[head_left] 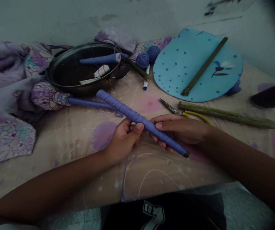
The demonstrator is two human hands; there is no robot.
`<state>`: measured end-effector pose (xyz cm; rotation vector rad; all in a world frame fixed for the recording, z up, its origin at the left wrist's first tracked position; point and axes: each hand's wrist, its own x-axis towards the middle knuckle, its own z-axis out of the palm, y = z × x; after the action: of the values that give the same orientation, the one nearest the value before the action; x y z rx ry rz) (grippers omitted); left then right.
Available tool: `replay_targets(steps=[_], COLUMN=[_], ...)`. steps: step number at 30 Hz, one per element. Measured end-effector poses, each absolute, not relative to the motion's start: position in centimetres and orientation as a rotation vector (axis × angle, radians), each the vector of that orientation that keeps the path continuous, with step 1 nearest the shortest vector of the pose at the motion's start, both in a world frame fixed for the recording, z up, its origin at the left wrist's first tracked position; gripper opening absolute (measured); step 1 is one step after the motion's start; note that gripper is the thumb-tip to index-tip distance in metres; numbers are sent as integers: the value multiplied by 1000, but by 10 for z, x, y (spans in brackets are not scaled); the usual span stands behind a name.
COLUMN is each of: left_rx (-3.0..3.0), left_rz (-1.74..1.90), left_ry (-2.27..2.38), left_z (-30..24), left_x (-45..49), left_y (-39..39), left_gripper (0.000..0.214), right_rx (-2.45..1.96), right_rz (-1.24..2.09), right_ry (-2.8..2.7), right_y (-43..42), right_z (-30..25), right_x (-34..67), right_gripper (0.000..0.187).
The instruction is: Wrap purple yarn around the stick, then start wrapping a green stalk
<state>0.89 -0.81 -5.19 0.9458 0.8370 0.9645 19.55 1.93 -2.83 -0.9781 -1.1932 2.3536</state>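
Far left, a floral purple cloth (5, 137) lies crumpled on the pale patterned table cover (75, 140). Next to it stands a dark metal bowl (67, 75) holding a short yarn-wound stick (99, 59) and a white spool (102, 71) banded in red. In front of the bowl lies a fabric-headed piece (48, 95) with a thin wrapped handle. At centre, the long purple-wound stick (125, 110) runs diagonally from just before the bowl down to the person's hands, its dark bare tip pointing lower right. The left hand (124, 139) is curled around the stick's middle, thumb pressed on top and fingers closed beneath. A loose purple strand (124, 179) hangs from this hand toward the table edge. The right hand (180, 131) grips the lower section just beside the left, fingers wrapped around it near the tip. Behind the hands lie two purple yarn balls (142, 60) and a blue-capped marker (146, 81). Further right sit small snips (173, 109) with yellow handles and, behind them, a round blue dotted panel (175, 73) bearing a bare green stick (204, 66). Far right, beside the snips, lies a bundle of long green stalks (225, 116).
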Motion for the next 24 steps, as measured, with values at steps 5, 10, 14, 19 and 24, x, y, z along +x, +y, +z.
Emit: replay_targets(steps=[5, 10, 14, 19, 24], left_rx=[924, 877, 860, 885, 927], left_rz=[983, 986, 1014, 1003, 995], left_ry=[815, 872, 889, 860, 825], left_z=[-49, -48, -50, -49, -51], left_x=[10, 11, 12, 11, 10], left_y=[-6, -5, -6, -8, -7], left_gripper=[26, 23, 30, 34, 37], right_rx=[-1020, -1181, -1096, -1226, -1147], right_rz=[2092, 1395, 747, 1384, 2203], right_ry=[-1295, -1789, -2154, -1967, -1589], right_y=[12, 8, 6, 10, 14], right_z=[-25, -30, -35, -27, -21], right_x=[189, 182, 180, 184, 186], right_gripper=[22, 22, 21, 32, 43])
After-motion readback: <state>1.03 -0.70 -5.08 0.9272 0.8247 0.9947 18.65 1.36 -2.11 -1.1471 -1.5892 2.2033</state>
